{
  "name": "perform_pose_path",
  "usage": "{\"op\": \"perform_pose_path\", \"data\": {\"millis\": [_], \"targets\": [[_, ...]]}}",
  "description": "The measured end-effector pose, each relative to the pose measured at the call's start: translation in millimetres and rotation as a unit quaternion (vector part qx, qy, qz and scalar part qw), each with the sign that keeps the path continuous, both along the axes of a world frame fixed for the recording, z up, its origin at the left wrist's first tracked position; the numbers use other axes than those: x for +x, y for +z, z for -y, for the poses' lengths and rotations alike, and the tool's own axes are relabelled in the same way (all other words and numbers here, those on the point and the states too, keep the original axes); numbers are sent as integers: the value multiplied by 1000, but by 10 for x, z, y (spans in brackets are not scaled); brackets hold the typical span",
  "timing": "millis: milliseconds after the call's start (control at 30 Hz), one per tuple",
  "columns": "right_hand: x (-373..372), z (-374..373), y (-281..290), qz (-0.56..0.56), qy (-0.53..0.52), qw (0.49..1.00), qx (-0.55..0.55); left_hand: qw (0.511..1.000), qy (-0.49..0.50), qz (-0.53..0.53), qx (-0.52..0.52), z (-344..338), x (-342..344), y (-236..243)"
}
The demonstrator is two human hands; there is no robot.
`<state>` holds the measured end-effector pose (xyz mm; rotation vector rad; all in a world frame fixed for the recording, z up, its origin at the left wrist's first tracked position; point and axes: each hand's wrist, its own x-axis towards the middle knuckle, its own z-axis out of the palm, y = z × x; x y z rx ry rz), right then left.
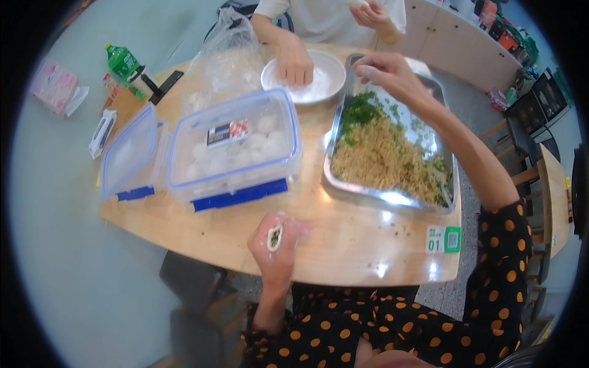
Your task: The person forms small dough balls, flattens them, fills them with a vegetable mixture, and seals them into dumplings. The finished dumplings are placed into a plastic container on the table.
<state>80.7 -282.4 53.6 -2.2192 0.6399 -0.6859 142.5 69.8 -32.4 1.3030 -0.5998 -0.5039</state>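
My left hand is above the table's near edge, fingers curled around a dough wrapper. The wrapper is white and cupped, with green and brownish filling inside. My right hand is over the far left corner of a metal tray, fingers bent and drawn together. Whether anything is between those fingertips cannot be made out. In the tray lies a yellowish chopped filling with chopped greens at its far left side.
A lidded plastic box holds round white pieces; a smaller box stands beside it. Across the table, a person's hand reaches into a white bowl of white powder. Also present are a plastic bag, green bottle and phone.
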Motion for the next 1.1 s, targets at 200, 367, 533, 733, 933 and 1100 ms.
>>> {"op": "perform_pose_path", "data": {"millis": [200,367,533,733,933,1100], "targets": [[-624,-1349,-162,53,106,993,18,996,-2,78,-53,66,7,250],[-729,-2341,-471,133,93,968,192,987,36,115,-104,256,-69,405],[-745,-2734,-550,238,77,783,569,989,1,103,-105,455,-289,396],[-780,-2695,-661,311,36,749,583,950,58,290,-97,628,-316,306],[-705,-2689,-742,302,56,721,621,947,21,317,-49,477,-209,278],[-605,-2730,-809,267,69,726,629,982,-52,181,-25,338,-91,243]]}}
